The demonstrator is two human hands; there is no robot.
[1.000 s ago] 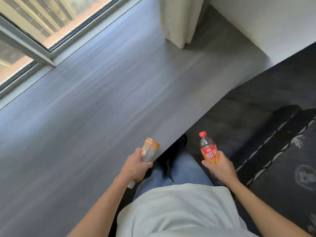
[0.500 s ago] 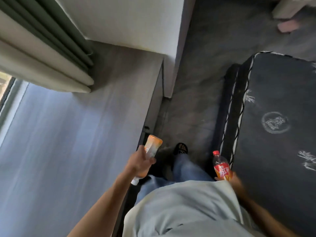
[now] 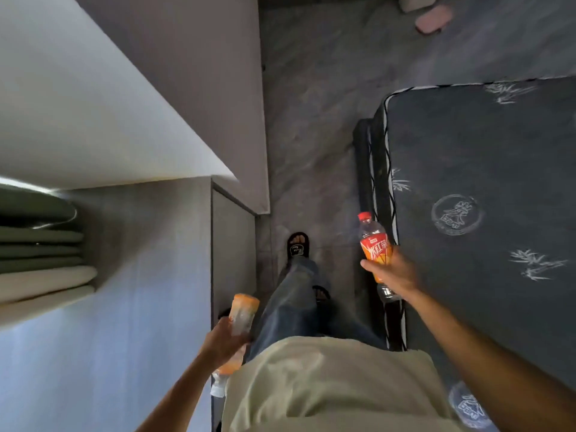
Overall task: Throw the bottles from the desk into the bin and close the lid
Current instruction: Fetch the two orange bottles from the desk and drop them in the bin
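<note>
A grey tabletop [image 3: 93,353] fills the left side. Beside its edge, the left hand [image 3: 223,339] is wrapped around an orange-labelled bottle [image 3: 241,313]. Between them a sandalled foot [image 3: 297,244] stands on the floor. The right hand [image 3: 394,272] grips a red-capped bottle [image 3: 374,244] beside the dark mattress [image 3: 483,182].

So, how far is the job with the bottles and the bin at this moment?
Done: both bottles are picked up. The left hand holds the orange-labelled bottle, and the right hand holds the red-capped bottle. In hand: the person stands on the floor between desk and mattress. Left: no bin is in view, so dropping the bottles in and closing its lid remain.
</note>
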